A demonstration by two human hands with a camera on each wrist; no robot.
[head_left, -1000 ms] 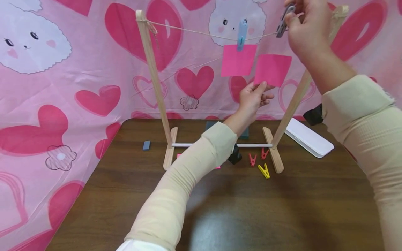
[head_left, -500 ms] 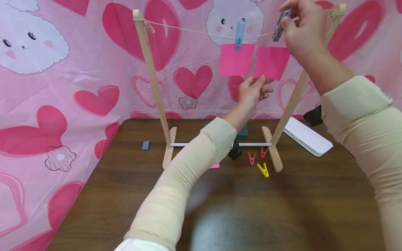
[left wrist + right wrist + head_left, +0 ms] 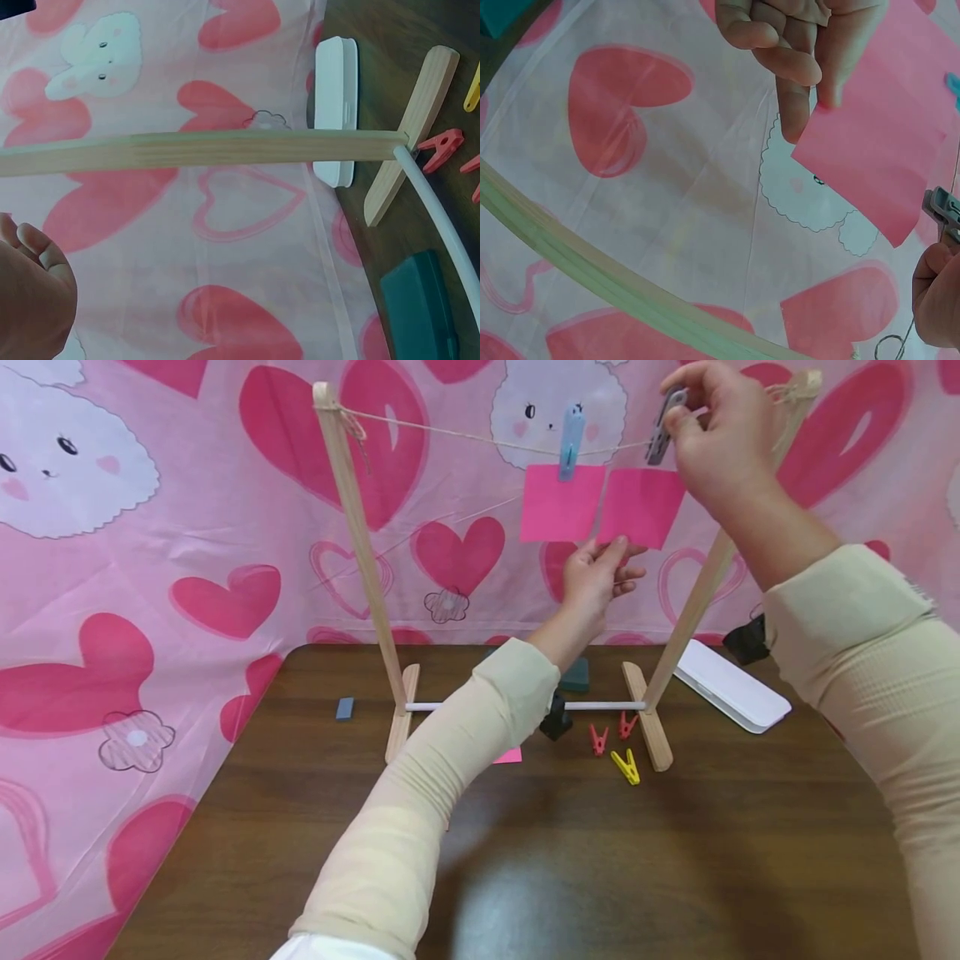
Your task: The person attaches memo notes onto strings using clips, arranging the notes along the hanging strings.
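Left hand (image 3: 592,578) pinches pink note (image 3: 641,506) at its lower edge, thumb in front; right hand (image 3: 722,443) pinches grey clip (image 3: 665,428) at string (image 3: 450,432). Note just below clip, higher than a second ago, now about level with clipped note (image 3: 561,512).

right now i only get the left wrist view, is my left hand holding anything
Observer: Yes, the left hand pinches a pink note at its lower edge.
Operator: and the other
Observer: The right hand holds a grey clip up near the string.
Operator: anything on the string yet
Observer: Yes, a blue clip holds a second note there.
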